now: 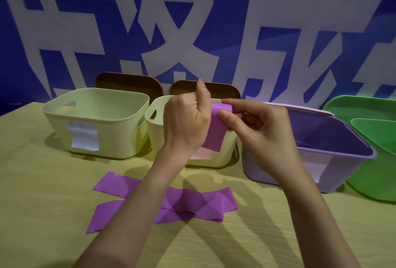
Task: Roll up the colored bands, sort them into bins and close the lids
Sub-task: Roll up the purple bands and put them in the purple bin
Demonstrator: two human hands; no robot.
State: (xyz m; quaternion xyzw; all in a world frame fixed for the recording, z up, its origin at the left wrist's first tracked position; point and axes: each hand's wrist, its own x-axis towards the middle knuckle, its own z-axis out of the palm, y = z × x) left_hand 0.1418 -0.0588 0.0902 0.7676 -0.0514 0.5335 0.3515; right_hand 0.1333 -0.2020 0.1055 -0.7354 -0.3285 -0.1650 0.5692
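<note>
both hands (216, 122) pinching a band (216, 130) mid-roll, more bands (171, 201) lying mid-bench, bins (96, 122) sitting open, lids off

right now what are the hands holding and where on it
Both hands, left and right, grip a purple band at its rolled top end; the tail hangs loose.

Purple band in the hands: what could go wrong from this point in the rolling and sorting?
1. The purple band is pinched between the left hand and the right hand with a loose tail hanging, so the roll may spring open.
2. The hands work above the middle cream bin; a dropped band could land there, not in the purple bin.
</note>
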